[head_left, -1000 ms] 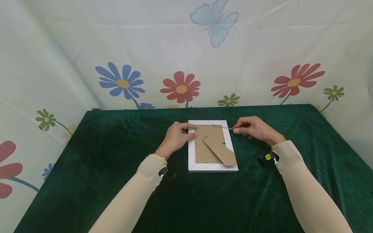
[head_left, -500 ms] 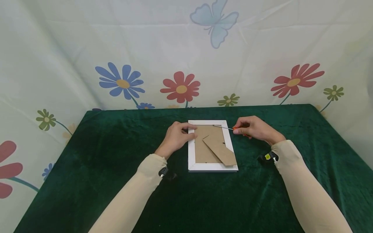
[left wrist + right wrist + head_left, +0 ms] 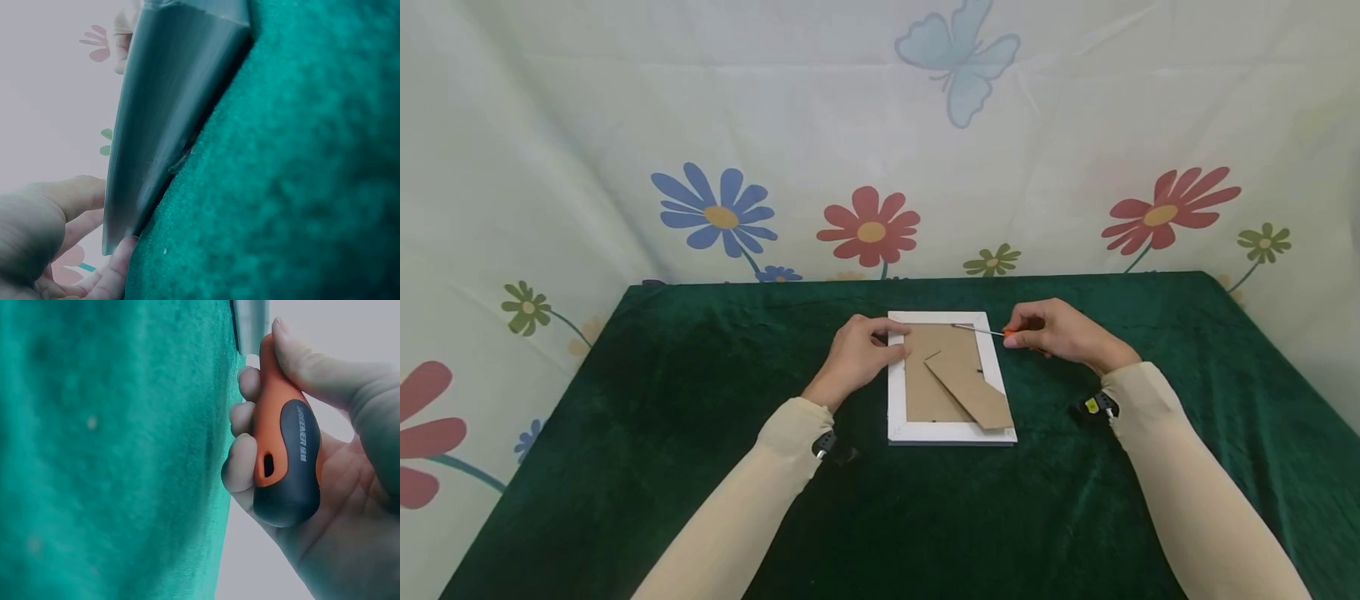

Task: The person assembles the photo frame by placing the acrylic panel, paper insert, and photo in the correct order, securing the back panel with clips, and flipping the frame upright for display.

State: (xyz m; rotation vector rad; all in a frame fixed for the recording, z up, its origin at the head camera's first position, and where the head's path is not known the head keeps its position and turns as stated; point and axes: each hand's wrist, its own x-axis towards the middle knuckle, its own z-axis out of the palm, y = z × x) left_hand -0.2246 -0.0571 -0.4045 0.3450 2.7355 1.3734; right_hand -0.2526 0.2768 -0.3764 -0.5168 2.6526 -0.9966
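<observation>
A white picture frame (image 3: 897,408) lies face down on the green cloth, its brown backing board (image 3: 917,387) upward. The board's brown stand leg (image 3: 973,392) slants toward the lower right. My left hand (image 3: 855,354) holds the frame's left side, thumb and index finger over the border; in the left wrist view, other fingers (image 3: 115,272) sit low by the side wall. In my right hand (image 3: 1052,333) is a screwdriver (image 3: 287,444) with an orange and black handle, fingers wrapped round it. Its thin metal shaft (image 3: 981,330) crosses the right border, the tip at the board's top edge.
Green velvet-like cloth (image 3: 700,467) covers the table around the frame. A white backdrop (image 3: 820,108) with printed flowers and a butterfly rises behind the table's far edge. Small dark metal tabs (image 3: 980,371) show along the backing board's edges.
The head view has shifted slightly, moving the whole scene a little right and down in it. Both hands, the screwdriver and the picture frame keep the same places relative to each other.
</observation>
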